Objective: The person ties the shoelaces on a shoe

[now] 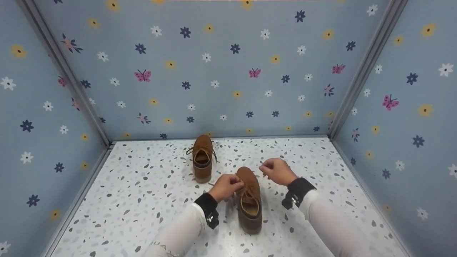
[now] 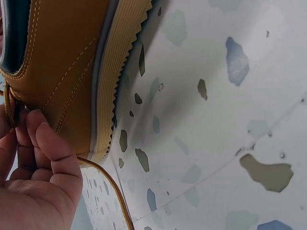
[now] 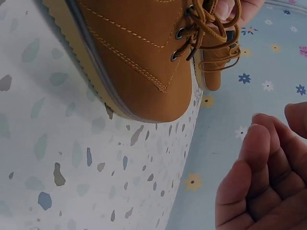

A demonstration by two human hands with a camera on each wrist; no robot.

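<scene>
A brown lace-up shoe (image 1: 250, 223) stands on the floor between my two hands, its toe pointing away from me. At the eyelets my left hand (image 1: 225, 186) pinches the brown shoelace (image 2: 7, 108). A loose lace end (image 2: 111, 184) trails beneath that hand in the left wrist view. The lace forms loops (image 3: 211, 31) over the shoe's tongue in the right wrist view. My right hand (image 1: 279, 172) hovers to the right of the toe, apart from the shoe. Its fingers (image 3: 254, 146) are loosely curled, the thumb stands away from them, and nothing is held.
The matching brown shoe (image 1: 202, 171) stands farther off to the left, close to the back wall, with its lace ends out to the sides. Pale blue panels (image 1: 221, 71) with flowers and butterflies enclose the speckled white floor (image 1: 142, 200) at the back and sides.
</scene>
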